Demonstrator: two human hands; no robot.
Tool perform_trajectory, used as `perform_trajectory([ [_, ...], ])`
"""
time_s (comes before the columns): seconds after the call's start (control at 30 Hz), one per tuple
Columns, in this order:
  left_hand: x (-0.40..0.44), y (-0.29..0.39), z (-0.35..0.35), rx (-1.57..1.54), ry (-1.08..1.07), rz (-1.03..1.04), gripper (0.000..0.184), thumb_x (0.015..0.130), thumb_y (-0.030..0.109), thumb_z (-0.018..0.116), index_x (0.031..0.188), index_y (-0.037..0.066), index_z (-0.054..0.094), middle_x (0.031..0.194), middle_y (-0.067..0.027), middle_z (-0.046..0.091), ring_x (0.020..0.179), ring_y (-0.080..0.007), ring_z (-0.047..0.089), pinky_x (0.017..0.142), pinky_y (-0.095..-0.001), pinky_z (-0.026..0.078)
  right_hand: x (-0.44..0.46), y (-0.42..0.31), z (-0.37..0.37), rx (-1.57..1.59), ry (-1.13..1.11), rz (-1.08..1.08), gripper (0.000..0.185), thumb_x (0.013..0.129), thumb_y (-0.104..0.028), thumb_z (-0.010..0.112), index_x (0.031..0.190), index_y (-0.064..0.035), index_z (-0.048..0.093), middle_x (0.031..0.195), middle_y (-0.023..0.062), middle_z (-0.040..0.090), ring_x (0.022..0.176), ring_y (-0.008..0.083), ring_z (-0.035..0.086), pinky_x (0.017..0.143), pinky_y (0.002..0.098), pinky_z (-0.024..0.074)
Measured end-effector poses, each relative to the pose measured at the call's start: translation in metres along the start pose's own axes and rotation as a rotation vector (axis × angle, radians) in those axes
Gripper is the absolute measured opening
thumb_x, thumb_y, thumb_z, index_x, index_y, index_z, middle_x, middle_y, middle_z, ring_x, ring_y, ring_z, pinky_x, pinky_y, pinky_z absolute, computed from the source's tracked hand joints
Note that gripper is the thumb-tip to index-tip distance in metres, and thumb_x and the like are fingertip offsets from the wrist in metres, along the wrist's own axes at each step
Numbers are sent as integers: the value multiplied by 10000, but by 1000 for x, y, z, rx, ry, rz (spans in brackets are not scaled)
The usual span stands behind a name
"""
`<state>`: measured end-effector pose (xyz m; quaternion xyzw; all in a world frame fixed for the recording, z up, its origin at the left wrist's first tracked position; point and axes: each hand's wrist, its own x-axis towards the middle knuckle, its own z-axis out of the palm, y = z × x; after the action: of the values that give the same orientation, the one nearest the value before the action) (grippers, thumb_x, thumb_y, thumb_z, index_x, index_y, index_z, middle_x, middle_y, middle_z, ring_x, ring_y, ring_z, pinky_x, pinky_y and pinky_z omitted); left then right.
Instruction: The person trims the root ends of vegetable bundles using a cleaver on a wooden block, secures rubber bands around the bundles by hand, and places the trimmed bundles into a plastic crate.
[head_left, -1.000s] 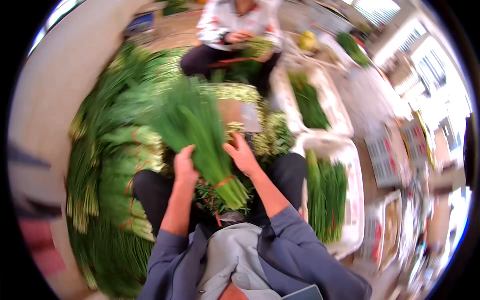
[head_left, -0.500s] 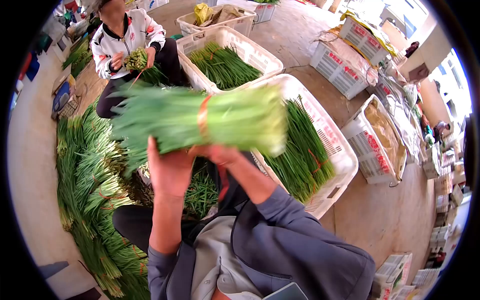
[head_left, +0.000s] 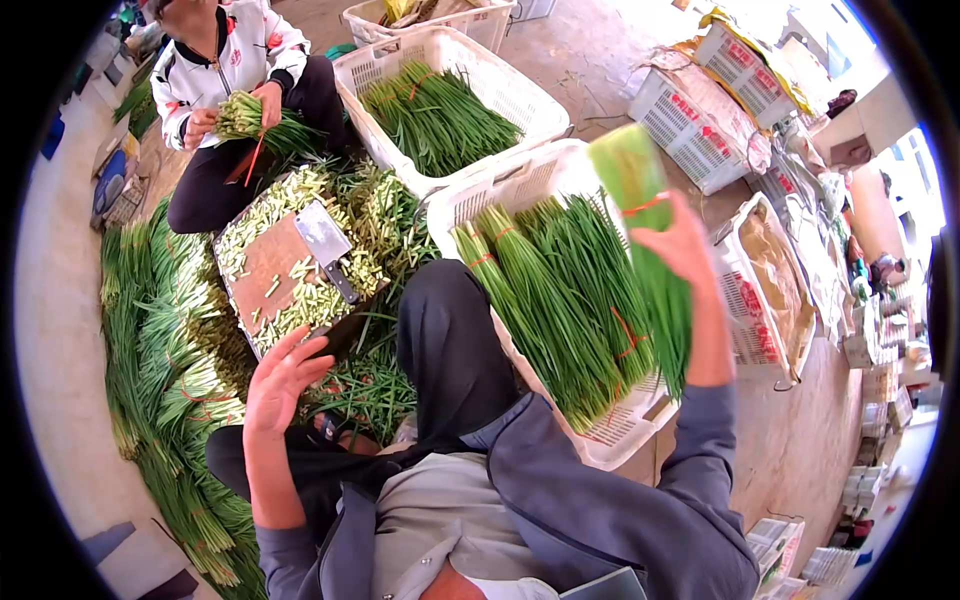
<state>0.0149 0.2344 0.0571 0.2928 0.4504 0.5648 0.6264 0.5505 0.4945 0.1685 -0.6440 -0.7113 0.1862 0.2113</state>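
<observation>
My right hand (head_left: 682, 243) grips a banded bunch of garlic chives (head_left: 662, 290) near its red tie, the pale cut ends pointing away from me. This bunch is slightly blurred and hangs over the right side of the near white crate (head_left: 690, 405). Inside that crate lie several more tied bunches (head_left: 560, 290) of green chives. My left hand (head_left: 285, 385) is open and holds nothing, its fingers spread just in front of a cutting board (head_left: 270, 262). On the board rest a cleaver (head_left: 325, 240) and many chopped stalk ends (head_left: 300, 310).
A co-worker (head_left: 235, 70) sits at the far left, holding a bunch of stalks (head_left: 250, 118) in both hands. Another white crate (head_left: 540, 115) with chives stands beyond mine. Heaped chives (head_left: 170, 340) line the left floor. More crates (head_left: 690, 135) stand to the right.
The bunch has swung from in front of me to the right, turning lengthwise over the crate. My left hand has let go of it and drawn back left.
</observation>
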Motion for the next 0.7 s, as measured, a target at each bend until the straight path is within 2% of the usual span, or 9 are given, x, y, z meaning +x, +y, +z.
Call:
perform_trajectory([
  [0.03,-3,1,-8,2,2,-4,577,1012,239,609,1493,-25,429,1395,-257,589,1201,-364,653,1036,-461,508,24,37,40,-78,-69,51,815,692,-378,818,1376,-36,536,1279,202,653,1208,336,619,1057,429,474],
  [0.07,-6,3,-14,3,46,13,584,1015,256,608,1491,-29,426,1387,-263,591,1190,-367,659,1026,-463,521,44,85,95,-112,40,-22,833,687,-407,787,1396,-57,524,1331,199,631,1201,353,623,1060,437,482],
  [0.1,-8,6,-18,5,91,35,591,1018,272,607,1489,-33,422,1378,-270,593,1178,-371,665,1017,-465,535,51,73,117,-223,-112,149,827,695,-400,765,1412,-80,508,1347,212,607,1202,343,624,1030,436,507],
  [0.17,-15,10,-27,-5,129,53,568,1021,248,602,1485,-31,432,1377,-267,596,1170,-371,669,1009,-461,540,77,104,186,-318,-193,218,882,704,-411,768,1452,-95,424,1287,253,582,1200,362,615,975,465,528],
  [0.2,-17,12,-30,-18,162,65,546,1024,225,598,1481,-30,442,1376,-265,598,1163,-370,672,1000,-458,545,81,104,214,-358,-170,194,847,708,-429,783,1400,-88,433,1271,245,573,1176,397,611,970,484,522],
  [0.33,-32,7,-39,-16,261,99,576,1022,249,611,1480,-49,426,1357,-282,603,1139,-378,682,977,-471,562,100,126,313,-392,-143,178,707,718,-392,792,1264,-51,500,1250,236,574,1174,405,589,969,513,513],
  [0.4,-39,2,-40,-24,373,37,579,1031,267,599,1479,-54,420,1361,-296,594,1136,-381,682,961,-478,572,98,119,328,-345,-197,211,715,723,-373,790,1291,-47,503,1265,245,574,1211,413,567,1003,514,495],
  [0.57,-48,-26,-49,-99,479,-3,552,1057,322,551,1484,-4,426,1381,-244,595,1146,-349,675,974,-454,563,87,93,314,-272,-103,206,764,711,-343,795,1343,-46,487,1248,232,576,1232,412,539,1017,496,487],
  [0.7,-36,-39,-48,-115,490,4,538,1058,335,547,1483,23,438,1379,-220,602,1124,-322,680,968,-445,558,91,107,320,-207,-86,252,759,704,-349,797,1347,-75,501,1259,217,579,1227,401,548,1007,493,493],
])
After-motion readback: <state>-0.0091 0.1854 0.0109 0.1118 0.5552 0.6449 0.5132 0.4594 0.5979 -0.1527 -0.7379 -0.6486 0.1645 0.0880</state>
